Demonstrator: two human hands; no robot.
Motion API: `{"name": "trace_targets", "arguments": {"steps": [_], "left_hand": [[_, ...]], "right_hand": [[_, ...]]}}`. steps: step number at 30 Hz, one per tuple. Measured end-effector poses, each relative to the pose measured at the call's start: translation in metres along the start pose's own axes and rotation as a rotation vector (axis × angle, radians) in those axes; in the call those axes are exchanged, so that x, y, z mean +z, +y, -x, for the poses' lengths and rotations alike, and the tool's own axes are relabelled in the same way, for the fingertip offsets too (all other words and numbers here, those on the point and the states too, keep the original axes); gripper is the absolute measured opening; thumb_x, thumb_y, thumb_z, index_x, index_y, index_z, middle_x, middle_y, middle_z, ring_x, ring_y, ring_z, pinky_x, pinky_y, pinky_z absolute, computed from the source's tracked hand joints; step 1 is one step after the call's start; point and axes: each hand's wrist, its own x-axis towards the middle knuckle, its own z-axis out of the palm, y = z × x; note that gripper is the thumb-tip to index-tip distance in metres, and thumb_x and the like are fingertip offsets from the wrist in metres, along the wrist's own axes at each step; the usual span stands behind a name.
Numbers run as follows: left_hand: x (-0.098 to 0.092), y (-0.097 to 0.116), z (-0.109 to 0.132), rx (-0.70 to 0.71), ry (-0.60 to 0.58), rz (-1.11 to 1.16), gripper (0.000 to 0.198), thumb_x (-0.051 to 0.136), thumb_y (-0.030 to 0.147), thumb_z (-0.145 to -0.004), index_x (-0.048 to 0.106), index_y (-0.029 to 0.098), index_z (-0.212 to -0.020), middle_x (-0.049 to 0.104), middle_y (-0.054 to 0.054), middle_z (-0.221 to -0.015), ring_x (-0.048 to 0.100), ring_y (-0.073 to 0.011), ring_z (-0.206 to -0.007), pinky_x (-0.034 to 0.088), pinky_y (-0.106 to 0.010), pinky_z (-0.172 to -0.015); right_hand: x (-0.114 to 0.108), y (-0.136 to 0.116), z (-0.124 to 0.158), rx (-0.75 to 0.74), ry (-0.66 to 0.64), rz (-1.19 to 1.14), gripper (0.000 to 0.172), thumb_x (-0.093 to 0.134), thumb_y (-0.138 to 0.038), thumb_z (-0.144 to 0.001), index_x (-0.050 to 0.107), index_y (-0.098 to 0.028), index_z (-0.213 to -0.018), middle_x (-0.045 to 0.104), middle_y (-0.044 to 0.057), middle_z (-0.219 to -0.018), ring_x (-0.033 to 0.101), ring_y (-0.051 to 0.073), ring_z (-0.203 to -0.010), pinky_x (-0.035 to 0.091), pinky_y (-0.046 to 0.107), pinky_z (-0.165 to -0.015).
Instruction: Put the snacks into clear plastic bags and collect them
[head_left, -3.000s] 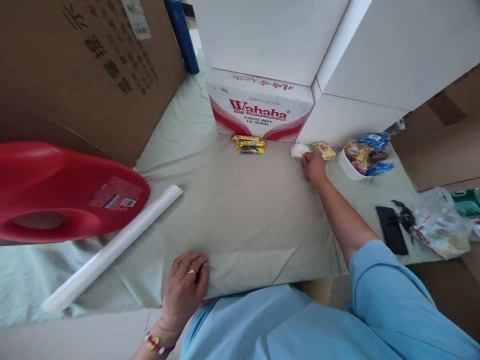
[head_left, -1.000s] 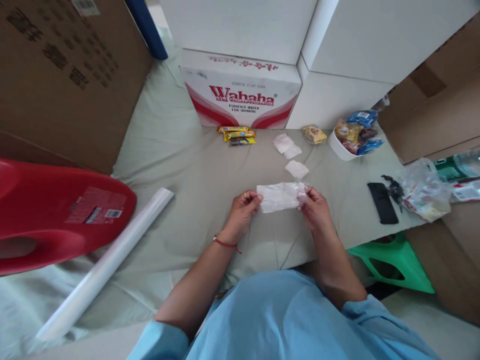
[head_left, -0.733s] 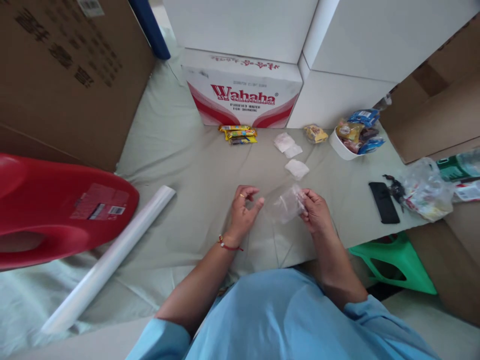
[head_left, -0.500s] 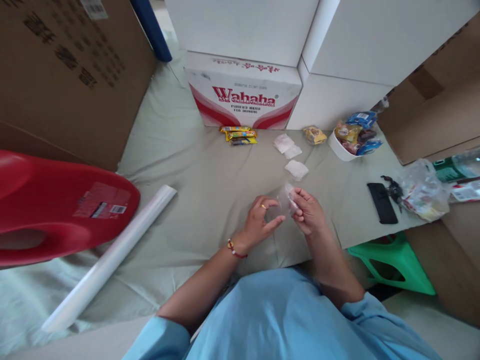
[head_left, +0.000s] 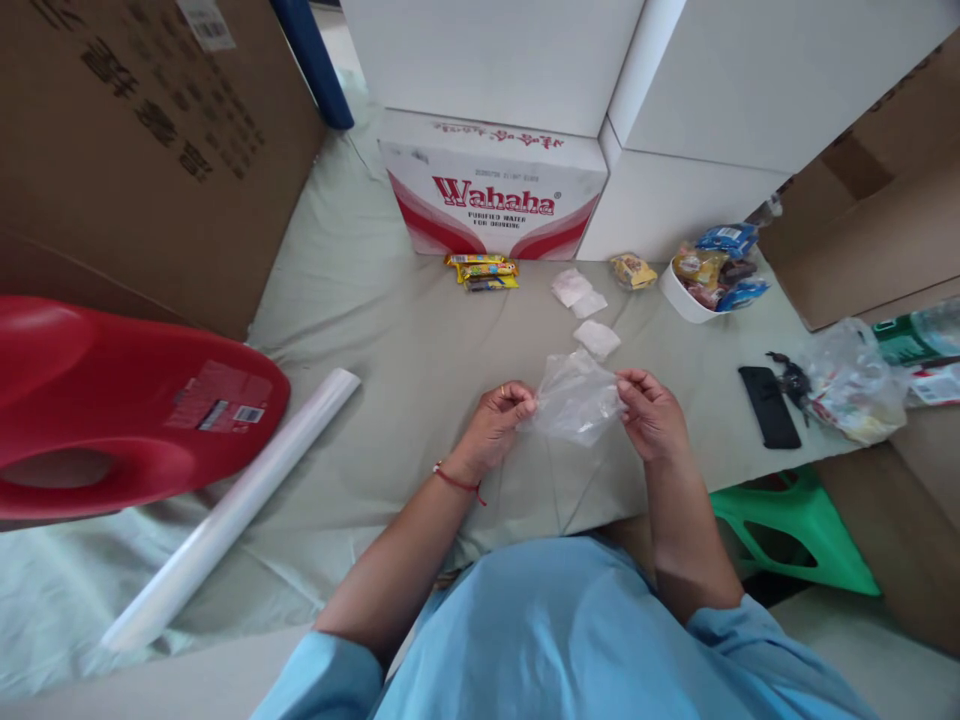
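Observation:
A clear plastic bag (head_left: 577, 400) is stretched between my two hands above the cloth-covered table. My left hand (head_left: 496, 425), with a ring and a red bracelet, pinches its left edge. On the other side, my right hand (head_left: 654, 415) grips the bag's right edge between thumb and fingers. Just beyond the bag lies a crumpled white tissue (head_left: 597, 339), with another whitish crumpled piece (head_left: 577, 293) behind it. Yellow-wrapped snack bars (head_left: 482, 271) lie farther back, against the Wahaha carton. A yellow snack packet (head_left: 633, 271) sits to their right.
A white bowl (head_left: 686, 298) of wrapped snacks stands at the back right. A black phone-like object (head_left: 769, 407) and a filled plastic bag (head_left: 855, 385) lie at right. A clear film roll (head_left: 232, 510) and red plastic stool (head_left: 135, 400) are left. The Wahaha carton (head_left: 495, 205) borders the back.
The clear plastic bag, bunched in my right hand before, is now spread out. My left hand has closed from an open curve onto its left edge, and my right hand has moved slightly right.

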Motion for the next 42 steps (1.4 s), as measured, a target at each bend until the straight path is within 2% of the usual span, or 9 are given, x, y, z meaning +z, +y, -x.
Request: {"name": "trace_targets", "arguments": {"steps": [4, 6, 8, 12, 17, 22, 30, 36, 42], "left_hand": [[0.001, 0.001, -0.001, -0.026, 0.005, 0.027, 0.053, 0.097, 0.059, -0.058, 0.063, 0.019, -0.069, 0.059, 0.003, -0.071, 0.048, -0.0096, -0.065, 0.040, -0.024, -0.065], [0.000, -0.001, -0.002, -0.027, 0.014, 0.034, 0.054, 0.096, 0.060, -0.060, 0.062, 0.019, -0.070, 0.058, 0.004, -0.070, 0.048, -0.0093, -0.064, 0.040, -0.024, -0.065], [0.000, -0.001, -0.002, -0.036, 0.010, 0.038, 0.054, 0.095, 0.061, -0.062, 0.062, 0.019, -0.071, 0.058, 0.004, -0.068, 0.049, -0.0098, -0.064, 0.041, -0.024, -0.065], [0.000, -0.002, -0.001, -0.048, -0.010, 0.040, 0.054, 0.093, 0.060, -0.065, 0.058, 0.019, -0.072, 0.056, 0.004, -0.067, 0.050, -0.0100, -0.065, 0.041, -0.024, -0.065], [0.000, -0.006, -0.002, -0.029, -0.015, -0.001, 0.053, 0.098, 0.039, -0.060, 0.059, 0.020, -0.090, 0.064, 0.002, -0.090, 0.057, -0.0099, -0.076, 0.046, -0.023, -0.071], [-0.001, -0.016, -0.005, -0.062, 0.045, -0.148, 0.047, 0.091, 0.036, -0.066, 0.061, 0.019, -0.098, 0.063, -0.001, -0.093, 0.058, -0.0109, -0.076, 0.047, -0.024, -0.069], [0.000, -0.021, -0.006, -0.024, 0.106, -0.224, 0.038, 0.084, 0.030, -0.070, 0.058, 0.020, -0.097, 0.061, 0.002, -0.086, 0.056, -0.0098, -0.069, 0.045, -0.023, -0.064], [-0.001, -0.024, -0.007, -0.023, 0.110, -0.243, 0.037, 0.084, 0.036, -0.073, 0.057, 0.021, -0.091, 0.060, 0.004, -0.079, 0.054, -0.0103, -0.062, 0.042, -0.024, -0.057], [0.000, -0.022, -0.006, -0.030, 0.101, -0.245, 0.045, 0.084, 0.054, -0.077, 0.058, 0.021, -0.093, 0.059, 0.005, -0.070, 0.053, -0.0112, -0.057, 0.041, -0.025, -0.054]], "right_hand": [[0.002, 0.003, 0.004, -0.370, 0.244, 0.271, 0.041, 0.083, -0.045, -0.078, 0.067, -0.024, -0.110, 0.063, 0.006, -0.116, 0.061, 0.018, -0.100, 0.054, 0.030, -0.083], [0.009, 0.002, 0.013, -0.477, 0.170, 0.379, 0.031, 0.075, -0.044, -0.089, 0.068, -0.025, -0.112, 0.063, 0.006, -0.117, 0.061, 0.017, -0.097, 0.053, 0.031, -0.082], [0.021, 0.003, 0.025, -0.512, -0.075, 0.466, 0.028, 0.073, -0.042, -0.092, 0.069, -0.027, -0.115, 0.065, 0.005, -0.114, 0.058, 0.014, -0.079, 0.051, 0.029, -0.073], [0.049, 0.014, 0.039, -0.485, -0.434, 0.554, 0.034, 0.073, -0.035, -0.091, 0.070, -0.028, -0.124, 0.071, 0.003, -0.102, 0.051, 0.011, -0.061, 0.046, 0.028, -0.064], [0.053, 0.018, 0.033, -0.428, -0.373, 0.519, 0.017, 0.064, -0.038, -0.096, 0.075, -0.026, -0.098, 0.068, 0.003, -0.084, 0.061, 0.017, -0.074, 0.046, 0.029, -0.068], [0.036, 0.013, 0.028, -0.256, -0.343, 0.348, 0.019, 0.067, -0.042, -0.094, 0.071, -0.024, -0.098, 0.062, -0.001, -0.081, 0.053, 0.012, -0.062, 0.042, 0.026, -0.059], [0.036, 0.034, 0.013, -0.182, 0.079, 0.344, 0.030, 0.068, -0.051, -0.088, 0.066, -0.022, -0.094, 0.063, 0.001, -0.079, 0.054, 0.015, -0.068, 0.047, 0.027, -0.066], [0.038, 0.044, 0.006, -0.235, -0.114, 0.451, 0.045, 0.073, -0.033, -0.077, 0.071, -0.024, -0.120, 0.067, 0.008, -0.120, 0.049, 0.009, -0.059, 0.048, 0.029, -0.063], [0.059, 0.049, 0.009, -0.404, -0.307, 0.490, 0.018, 0.063, -0.030, -0.088, 0.079, -0.025, -0.094, 0.069, 0.005, -0.088, 0.061, 0.016, -0.074, 0.050, 0.029, -0.071]]}}
